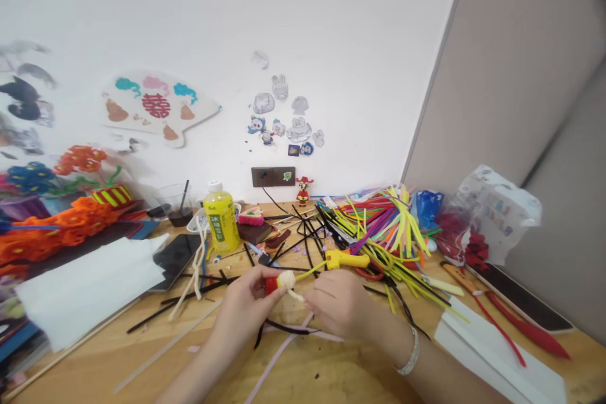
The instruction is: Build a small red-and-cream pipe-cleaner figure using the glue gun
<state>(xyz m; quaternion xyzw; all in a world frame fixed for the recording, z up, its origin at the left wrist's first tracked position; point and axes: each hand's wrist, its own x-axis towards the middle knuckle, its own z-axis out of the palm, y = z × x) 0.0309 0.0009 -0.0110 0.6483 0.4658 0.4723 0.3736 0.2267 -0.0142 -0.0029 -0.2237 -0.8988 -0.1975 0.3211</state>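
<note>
While the left hand (243, 295) pinches a small red-and-cream piece (286, 279) above the middle of the wooden table (360, 372), the right hand (343, 303), just beside it, seems to grip the free end of a short cream strand (297, 296) with its fingertips; good work here probably calls for a firm but light left pinch, so the soft fibres are not crushed, and for gentle, even tension on the strand, guided close to the piece; as to materials, from the left, the orange flowers (61, 227) look fuzzy and tightly bunched; the white paper (95, 290) is thin, with an uneven edge; the capped yellow bottle (222, 221) stands upright, smooth-sided; the piece is rounded and fluffy at its cream end; farther right, colourful stems (379, 227) fan out, slim and seemingly bendable.
</note>
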